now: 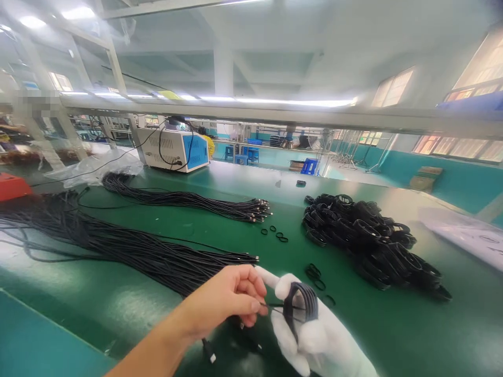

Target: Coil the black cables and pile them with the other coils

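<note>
My right hand (pixel 306 330), in a white glove, is closed around a small coil of black cable (pixel 308 302). To its left, my bare left hand (pixel 239 298) pinches a thin black strand (pixel 273 305) that runs to the coil; whether it is cable or a band I cannot tell. Below my left hand hangs a cable plug (pixel 209 352) with a metal tip. A long bundle of black cables (pixel 157 256) lies to the left, its ends close to my left fingers. Several small black rings (pixel 313 272) rest on the table just beyond my right hand.
Coiled cables (pixel 365 230) form a heap at the right of the green table (pixel 286 209). Another cable bundle (pixel 188 199) lies farther back, near a white and blue machine (pixel 176 149). A red object (pixel 13 187) is at the left edge. A metal beam (pixel 251 111) crosses above the table.
</note>
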{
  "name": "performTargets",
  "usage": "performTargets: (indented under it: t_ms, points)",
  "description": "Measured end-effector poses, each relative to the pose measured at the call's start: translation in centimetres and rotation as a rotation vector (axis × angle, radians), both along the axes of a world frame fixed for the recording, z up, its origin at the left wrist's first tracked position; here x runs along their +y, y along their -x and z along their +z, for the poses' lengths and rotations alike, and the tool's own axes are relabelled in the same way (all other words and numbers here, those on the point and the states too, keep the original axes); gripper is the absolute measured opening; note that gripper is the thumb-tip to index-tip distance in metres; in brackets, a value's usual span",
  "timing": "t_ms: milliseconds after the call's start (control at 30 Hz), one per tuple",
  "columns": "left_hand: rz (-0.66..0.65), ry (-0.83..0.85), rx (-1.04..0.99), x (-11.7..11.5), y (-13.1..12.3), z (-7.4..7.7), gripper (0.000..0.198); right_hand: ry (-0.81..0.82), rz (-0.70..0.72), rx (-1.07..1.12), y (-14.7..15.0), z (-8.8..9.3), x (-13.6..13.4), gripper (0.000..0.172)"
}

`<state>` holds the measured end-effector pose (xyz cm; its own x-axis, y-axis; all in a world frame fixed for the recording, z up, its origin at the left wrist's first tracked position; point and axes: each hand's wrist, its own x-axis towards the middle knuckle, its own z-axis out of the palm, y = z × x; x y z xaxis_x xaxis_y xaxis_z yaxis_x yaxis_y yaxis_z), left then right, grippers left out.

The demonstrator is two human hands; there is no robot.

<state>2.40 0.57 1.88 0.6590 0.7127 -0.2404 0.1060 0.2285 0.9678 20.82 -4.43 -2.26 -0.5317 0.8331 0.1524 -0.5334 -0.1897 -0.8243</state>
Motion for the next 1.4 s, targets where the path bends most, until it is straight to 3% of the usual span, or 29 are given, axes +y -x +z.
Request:
performTargets:
  t_ms: [67,233,367,433,500,567,667,700,767,900,967,1067,1167,1400]
  points:
    - [0.1,0.026,-0.069,-0.3,-0.3,0.4,0.018,-0.019,0.028,-0.009,0.2,-0.1,0.2,0.055]
    - [0.199,-0.006,-0.09,-0.6,-2.2,0.0,0.016,-0.002,0.077,-0.038,0.8,-0.8,0.4,0.062]
    - [0.245,-0.032,-0.121,-0.4,-3.1,-0.3,0.017,-0.004,-0.007,-0.011,0.6,-0.9,0.2,0.063]
    - [0.29,-0.119,-0.121,-0.4,-2.8,0.1,0.015,0.006,-0.055,0.01,0.4,-0.6,0.2,0.065]
    - [0.338,-0.322,-0.033,-0.5,-2.3,1.0,0.014,0.03,-0.061,0.026,0.2,-0.4,0.2,0.068]
    - [0.277,-0.548,0.117,-0.6,-1.7,2.2,0.025,0.066,0.002,0.046,0.2,-0.7,0.3,0.07]
    - [-0.032,-0.681,0.249,-0.2,-1.4,3.6,0.032,0.131,0.155,0.116,0.4,-1.4,0.5,0.063]
    - [-0.115,-0.646,0.248,0.2,-1.5,3.7,0.03,0.149,0.185,0.134,0.5,-1.5,0.5,0.058]
    - [-0.147,-0.511,0.237,1.0,-1.9,3.4,0.028,0.163,0.115,0.113,0.8,-1.3,0.8,0.05]
    - [0.089,-0.271,0.276,2.1,-3.0,1.3,0.037,0.116,-0.287,-0.235,1.3,-0.2,1.3,0.058]
    - [0.211,-0.26,0.248,2.0,-3.1,0.4,0.032,0.132,-0.355,-0.369,1.3,-0.1,1.5,0.063]
    - [0.27,-0.221,0.155,1.0,-2.6,-0.6,0.016,0.128,-0.253,-0.299,1.1,-0.5,1.5,0.049]
    - [0.169,-0.118,0.089,-0.1,-2.1,-1.3,0.007,0.085,-0.172,-0.264,1.0,-0.9,1.6,0.043]
    - [0.098,-0.051,-0.017,-0.7,-2.0,-2.3,0.01,0.146,-0.047,-0.063,1.8,-0.4,1.1,0.034]
